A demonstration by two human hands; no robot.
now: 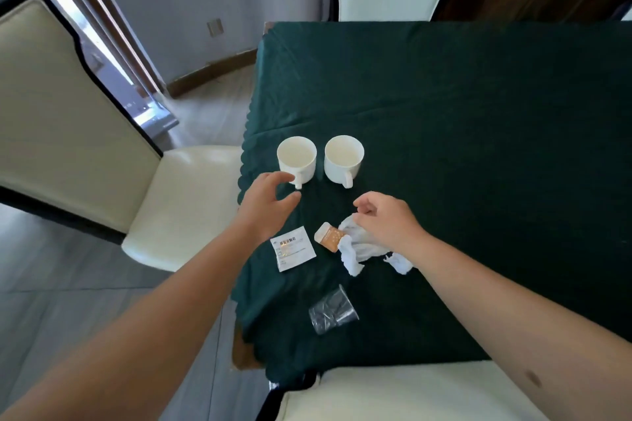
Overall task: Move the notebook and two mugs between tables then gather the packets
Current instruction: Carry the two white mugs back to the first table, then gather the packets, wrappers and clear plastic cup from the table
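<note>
Mugs [297, 158] on counter [478, 113]; left hand [270, 202] open, empty, near handle. Right hand [386, 219] loosely curled, empty, above tissue [359, 249]. Likely next: packets [292, 252].

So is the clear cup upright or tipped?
Tipped. The clear cup lies on its side on the tablecloth, with its mouth facing right.

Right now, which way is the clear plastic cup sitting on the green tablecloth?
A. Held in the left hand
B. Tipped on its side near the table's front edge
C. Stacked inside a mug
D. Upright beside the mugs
B: the clear plastic cup lies on its side near the front edge of the green tablecloth, apart from both mugs.
</note>
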